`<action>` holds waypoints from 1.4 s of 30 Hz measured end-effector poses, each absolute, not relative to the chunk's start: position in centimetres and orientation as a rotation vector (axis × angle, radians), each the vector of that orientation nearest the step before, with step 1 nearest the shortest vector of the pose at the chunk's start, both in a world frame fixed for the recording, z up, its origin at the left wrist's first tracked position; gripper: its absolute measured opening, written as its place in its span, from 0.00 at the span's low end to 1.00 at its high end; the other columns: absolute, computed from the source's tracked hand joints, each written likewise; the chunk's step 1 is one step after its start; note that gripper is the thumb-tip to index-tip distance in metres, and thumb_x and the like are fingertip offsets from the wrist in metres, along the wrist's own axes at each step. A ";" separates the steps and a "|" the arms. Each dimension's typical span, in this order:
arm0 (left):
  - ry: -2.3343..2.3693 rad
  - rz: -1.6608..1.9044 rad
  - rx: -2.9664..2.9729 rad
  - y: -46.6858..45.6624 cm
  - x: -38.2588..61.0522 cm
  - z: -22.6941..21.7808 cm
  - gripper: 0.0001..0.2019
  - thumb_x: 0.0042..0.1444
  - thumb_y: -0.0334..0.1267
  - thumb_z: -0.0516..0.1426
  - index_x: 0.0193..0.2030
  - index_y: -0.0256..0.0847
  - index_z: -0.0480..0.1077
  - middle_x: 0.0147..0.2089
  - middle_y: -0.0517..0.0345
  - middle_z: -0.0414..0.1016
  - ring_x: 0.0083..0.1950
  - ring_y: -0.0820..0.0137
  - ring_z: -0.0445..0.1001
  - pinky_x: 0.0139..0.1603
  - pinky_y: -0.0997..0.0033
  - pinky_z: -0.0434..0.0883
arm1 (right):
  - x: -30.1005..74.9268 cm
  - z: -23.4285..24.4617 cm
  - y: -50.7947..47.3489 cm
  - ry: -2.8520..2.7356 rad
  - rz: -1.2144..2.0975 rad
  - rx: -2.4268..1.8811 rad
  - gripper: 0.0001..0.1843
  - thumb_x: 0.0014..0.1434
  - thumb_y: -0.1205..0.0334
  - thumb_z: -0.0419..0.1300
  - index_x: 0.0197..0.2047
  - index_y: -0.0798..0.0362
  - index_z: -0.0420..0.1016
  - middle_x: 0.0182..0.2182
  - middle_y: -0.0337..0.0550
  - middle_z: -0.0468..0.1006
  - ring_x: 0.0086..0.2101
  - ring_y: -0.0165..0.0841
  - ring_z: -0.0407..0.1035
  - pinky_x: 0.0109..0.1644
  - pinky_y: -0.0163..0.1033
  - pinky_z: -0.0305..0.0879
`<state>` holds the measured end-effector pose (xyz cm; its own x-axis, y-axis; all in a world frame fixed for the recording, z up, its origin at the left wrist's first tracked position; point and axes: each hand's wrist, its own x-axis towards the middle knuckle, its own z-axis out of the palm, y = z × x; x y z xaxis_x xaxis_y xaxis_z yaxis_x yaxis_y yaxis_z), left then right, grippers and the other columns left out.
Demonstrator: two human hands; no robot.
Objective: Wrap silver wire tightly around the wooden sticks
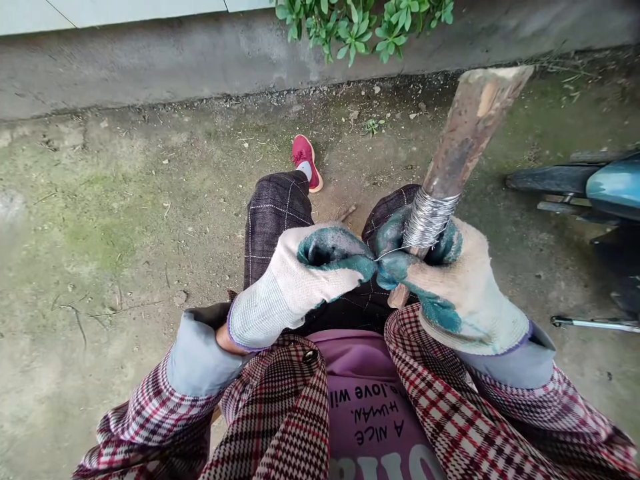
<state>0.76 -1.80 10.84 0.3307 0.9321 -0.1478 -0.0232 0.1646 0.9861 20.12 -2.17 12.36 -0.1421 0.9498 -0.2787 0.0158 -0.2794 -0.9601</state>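
Observation:
A thick wooden stick (pixel 465 133) leans up and to the right above my lap, its lower end (pixel 399 297) showing below my right glove. Silver wire (pixel 431 219) is wound round its middle in many close turns. My right hand (pixel 450 280), in a white and green work glove, is closed around the stick just under the coil. A thin loose end of wire runs from there to my left hand (pixel 325 263), gloved the same way, whose thumb and finger are pinched on it. The fingertips of both gloves nearly meet.
A concrete ledge (pixel 175 67) with a leafy green plant (pixel 360 27) runs along the far side. At the right stands a blue wheeled vehicle (pixel 613 183), partly cut off, with a metal rod (pixel 595 324) nearby. The ground is bare, mossy dirt.

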 end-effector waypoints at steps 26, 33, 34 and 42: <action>1.250 0.819 1.422 -2.9 1.2 12.0 0.02 0.54 0.29 0.65 0.33 0.38 0.79 0.33 0.57 0.83 0.33 0.68 0.81 0.32 0.75 0.77 | 20.1 12.6 -2.5 -1.164 1.451 -1.418 0.14 0.45 0.63 0.77 0.30 0.46 0.75 0.29 0.37 0.77 0.30 0.35 0.72 0.31 0.41 0.71; 1.191 0.865 1.366 -2.6 1.0 12.2 0.01 0.53 0.30 0.64 0.33 0.38 0.78 0.34 0.56 0.84 0.35 0.68 0.82 0.36 0.74 0.79 | 20.8 12.5 -2.3 -1.175 1.417 -1.427 0.14 0.46 0.61 0.77 0.31 0.45 0.76 0.28 0.39 0.78 0.30 0.38 0.73 0.30 0.43 0.72; 1.207 0.852 1.366 -2.7 1.1 12.2 0.00 0.54 0.31 0.64 0.33 0.38 0.78 0.34 0.56 0.84 0.35 0.68 0.82 0.35 0.74 0.79 | 20.8 12.4 -2.5 -1.184 1.437 -1.424 0.14 0.46 0.60 0.78 0.31 0.45 0.76 0.28 0.38 0.78 0.30 0.38 0.73 0.31 0.43 0.73; 1.286 0.787 1.529 -3.2 1.2 11.6 0.02 0.54 0.32 0.66 0.33 0.39 0.78 0.30 0.59 0.81 0.28 0.71 0.77 0.28 0.76 0.74 | 20.4 12.1 -2.9 -1.241 1.404 -1.406 0.15 0.48 0.61 0.79 0.32 0.45 0.76 0.28 0.35 0.77 0.28 0.33 0.69 0.33 0.42 0.72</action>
